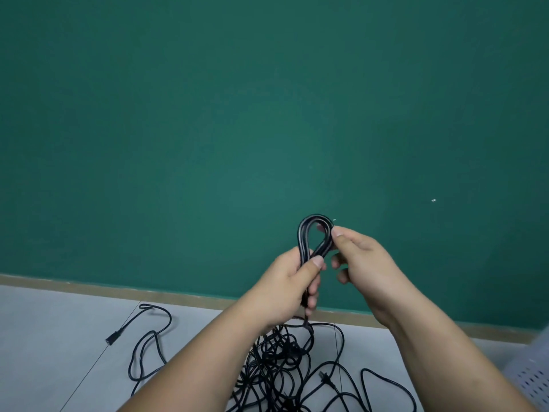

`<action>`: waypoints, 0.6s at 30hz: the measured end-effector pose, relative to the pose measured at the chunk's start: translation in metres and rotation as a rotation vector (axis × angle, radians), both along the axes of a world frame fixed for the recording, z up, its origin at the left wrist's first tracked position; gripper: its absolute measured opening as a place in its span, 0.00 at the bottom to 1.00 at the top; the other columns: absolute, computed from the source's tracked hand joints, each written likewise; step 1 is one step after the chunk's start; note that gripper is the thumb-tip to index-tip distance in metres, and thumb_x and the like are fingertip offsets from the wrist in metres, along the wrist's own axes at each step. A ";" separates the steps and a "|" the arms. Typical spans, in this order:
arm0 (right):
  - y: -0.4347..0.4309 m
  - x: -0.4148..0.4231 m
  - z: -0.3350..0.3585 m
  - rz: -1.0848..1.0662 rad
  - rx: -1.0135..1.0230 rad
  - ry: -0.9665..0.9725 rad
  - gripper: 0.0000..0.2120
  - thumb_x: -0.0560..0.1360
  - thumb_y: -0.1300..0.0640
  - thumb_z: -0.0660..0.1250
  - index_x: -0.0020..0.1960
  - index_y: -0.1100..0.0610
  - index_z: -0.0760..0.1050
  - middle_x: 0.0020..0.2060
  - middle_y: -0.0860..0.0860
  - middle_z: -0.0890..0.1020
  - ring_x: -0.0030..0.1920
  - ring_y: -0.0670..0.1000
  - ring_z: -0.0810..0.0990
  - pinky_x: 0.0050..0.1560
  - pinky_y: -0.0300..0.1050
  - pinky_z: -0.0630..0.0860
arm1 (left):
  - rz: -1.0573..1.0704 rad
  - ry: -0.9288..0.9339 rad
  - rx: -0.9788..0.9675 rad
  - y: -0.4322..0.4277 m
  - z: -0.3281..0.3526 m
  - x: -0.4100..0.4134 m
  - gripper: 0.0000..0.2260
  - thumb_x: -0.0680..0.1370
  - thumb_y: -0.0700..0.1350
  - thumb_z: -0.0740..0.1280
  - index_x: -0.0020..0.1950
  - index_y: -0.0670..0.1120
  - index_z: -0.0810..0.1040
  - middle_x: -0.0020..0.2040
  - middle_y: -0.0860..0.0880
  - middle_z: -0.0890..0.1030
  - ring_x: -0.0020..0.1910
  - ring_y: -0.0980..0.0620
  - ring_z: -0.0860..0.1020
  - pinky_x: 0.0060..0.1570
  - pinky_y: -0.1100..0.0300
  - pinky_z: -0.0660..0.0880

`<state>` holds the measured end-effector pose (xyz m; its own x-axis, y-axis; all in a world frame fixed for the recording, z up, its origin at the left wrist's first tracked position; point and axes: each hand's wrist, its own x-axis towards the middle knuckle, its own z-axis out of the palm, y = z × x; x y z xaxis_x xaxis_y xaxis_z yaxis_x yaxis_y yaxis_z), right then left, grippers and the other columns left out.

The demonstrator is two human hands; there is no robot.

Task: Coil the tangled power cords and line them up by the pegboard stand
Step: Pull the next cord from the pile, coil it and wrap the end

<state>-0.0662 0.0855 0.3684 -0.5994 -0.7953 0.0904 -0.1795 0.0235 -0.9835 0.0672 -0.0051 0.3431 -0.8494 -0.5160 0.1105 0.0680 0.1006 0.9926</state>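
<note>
A black power cord loop [306, 233] stands up in front of the green wall, folded into a few strands. My left hand [289, 288] grips the loop's lower part, thumb pressed on the strands. My right hand [361, 263] pinches the loop's right side between thumb and fingers. Below my hands a tangled pile of black cords [285, 364] lies on the grey floor, with a cord running from my left hand down into it. One cord end with a connector [114, 337] trails off to the left. A white pegboard stand [534, 379] shows partly at the lower right edge.
The green wall [237, 129] meets the tiled floor [53, 337] along a tan baseboard [118, 291]. A plug [326, 378] lies in the pile on the right side.
</note>
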 end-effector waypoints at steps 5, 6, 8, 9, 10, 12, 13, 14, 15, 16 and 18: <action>0.002 0.007 -0.019 0.182 0.215 0.099 0.21 0.88 0.43 0.53 0.66 0.52 0.80 0.56 0.48 0.87 0.51 0.50 0.86 0.48 0.45 0.82 | 0.178 0.193 0.223 -0.011 0.010 -0.001 0.09 0.88 0.43 0.59 0.59 0.39 0.75 0.32 0.49 0.69 0.27 0.51 0.68 0.27 0.59 0.66; 0.002 0.009 -0.023 0.234 0.257 0.093 0.22 0.88 0.42 0.52 0.64 0.51 0.81 0.54 0.48 0.88 0.53 0.49 0.87 0.52 0.47 0.82 | 0.198 0.221 0.253 -0.013 0.011 0.000 0.08 0.88 0.43 0.59 0.58 0.40 0.75 0.32 0.49 0.69 0.27 0.51 0.68 0.27 0.59 0.66; 0.003 0.015 -0.025 0.316 0.295 0.076 0.23 0.87 0.41 0.52 0.61 0.50 0.83 0.54 0.46 0.88 0.55 0.47 0.87 0.59 0.49 0.82 | 0.237 0.270 0.299 -0.016 0.012 0.002 0.08 0.88 0.43 0.59 0.58 0.40 0.74 0.33 0.49 0.69 0.28 0.51 0.68 0.27 0.58 0.67; 0.004 0.018 -0.025 0.348 0.297 0.077 0.23 0.87 0.41 0.53 0.60 0.50 0.83 0.55 0.45 0.88 0.57 0.46 0.86 0.62 0.48 0.81 | 0.257 0.288 0.313 -0.017 0.012 0.002 0.07 0.88 0.43 0.59 0.58 0.40 0.74 0.33 0.49 0.69 0.29 0.51 0.68 0.27 0.58 0.68; 0.005 0.020 -0.025 0.375 0.295 0.097 0.22 0.87 0.41 0.53 0.61 0.49 0.83 0.56 0.44 0.88 0.59 0.44 0.85 0.65 0.48 0.79 | 0.277 0.301 0.319 -0.018 0.013 0.003 0.07 0.88 0.43 0.59 0.58 0.40 0.73 0.33 0.49 0.69 0.29 0.51 0.68 0.27 0.58 0.68; 0.006 0.023 -0.025 0.414 0.303 0.171 0.20 0.87 0.43 0.55 0.63 0.49 0.83 0.59 0.43 0.87 0.63 0.40 0.82 0.70 0.46 0.75 | 0.326 0.318 0.314 -0.021 0.012 0.004 0.07 0.88 0.42 0.59 0.58 0.40 0.73 0.34 0.49 0.69 0.29 0.51 0.68 0.28 0.58 0.68; 0.006 0.025 -0.023 0.431 0.313 0.193 0.18 0.88 0.45 0.56 0.63 0.50 0.83 0.58 0.44 0.87 0.63 0.40 0.82 0.71 0.46 0.75 | 0.359 0.323 0.300 -0.023 0.012 0.005 0.07 0.88 0.43 0.59 0.57 0.40 0.73 0.34 0.49 0.69 0.30 0.51 0.69 0.28 0.57 0.69; 0.006 0.027 -0.023 0.442 0.316 0.187 0.17 0.88 0.48 0.57 0.62 0.52 0.83 0.56 0.46 0.87 0.60 0.41 0.83 0.70 0.48 0.75 | 0.401 0.323 0.276 -0.026 0.012 0.006 0.07 0.88 0.43 0.58 0.57 0.40 0.73 0.34 0.50 0.69 0.30 0.51 0.69 0.29 0.57 0.70; 0.007 0.027 -0.021 0.456 0.305 0.167 0.15 0.88 0.51 0.60 0.61 0.56 0.83 0.51 0.49 0.87 0.54 0.44 0.84 0.68 0.51 0.77 | 0.449 0.317 0.243 -0.030 0.012 0.007 0.07 0.88 0.42 0.58 0.57 0.40 0.73 0.34 0.50 0.69 0.30 0.51 0.69 0.29 0.57 0.71; 0.007 0.028 -0.019 0.476 0.278 0.140 0.13 0.87 0.54 0.62 0.60 0.60 0.82 0.45 0.50 0.86 0.49 0.47 0.84 0.64 0.53 0.79 | 0.498 0.307 0.211 -0.033 0.011 0.008 0.07 0.88 0.42 0.58 0.57 0.41 0.73 0.34 0.50 0.69 0.30 0.52 0.69 0.29 0.57 0.72; 0.008 0.030 -0.011 0.515 0.191 0.069 0.09 0.85 0.59 0.66 0.59 0.63 0.81 0.37 0.50 0.80 0.40 0.51 0.81 0.51 0.51 0.81 | 0.585 0.303 0.189 -0.038 0.011 0.008 0.06 0.88 0.42 0.58 0.56 0.42 0.73 0.34 0.50 0.69 0.30 0.53 0.70 0.31 0.58 0.74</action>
